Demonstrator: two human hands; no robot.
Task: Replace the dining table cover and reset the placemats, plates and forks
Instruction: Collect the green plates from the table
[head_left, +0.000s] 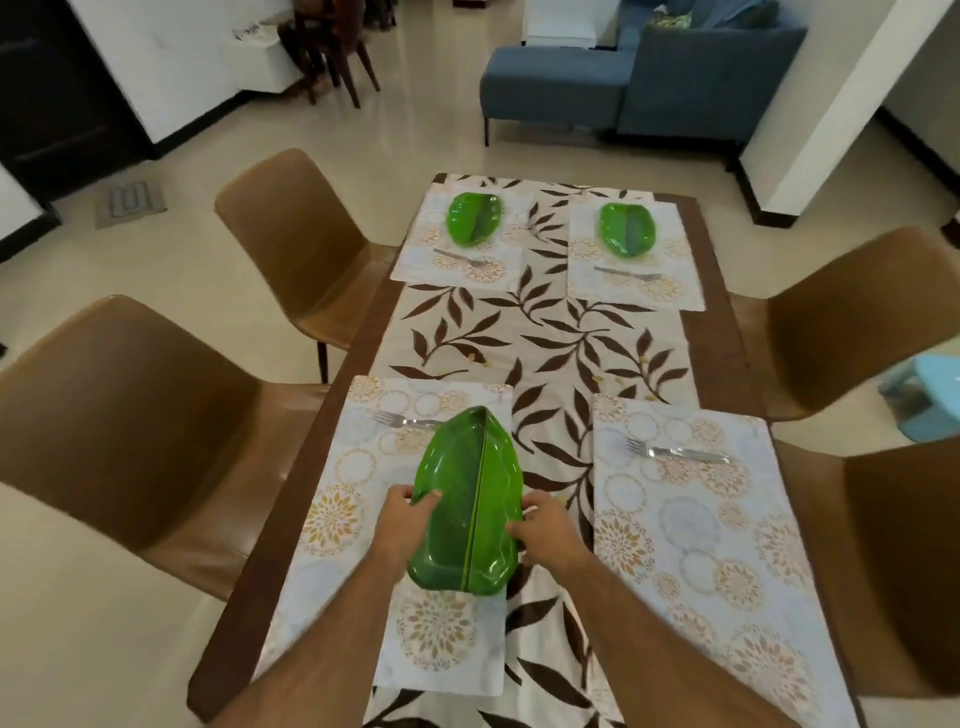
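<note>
Probably light, stiff, slick plastic: leaf plate (467, 512) is gripped by L hand (410, 512) & R hand (545, 519), fingers curled on opposite long rims. Mid-rim hold w/ both looks safest.

Green leaf-shaped plate (470, 499), white table cover (550, 332) with brown leaf print, floral placemats (701, 519).
</note>
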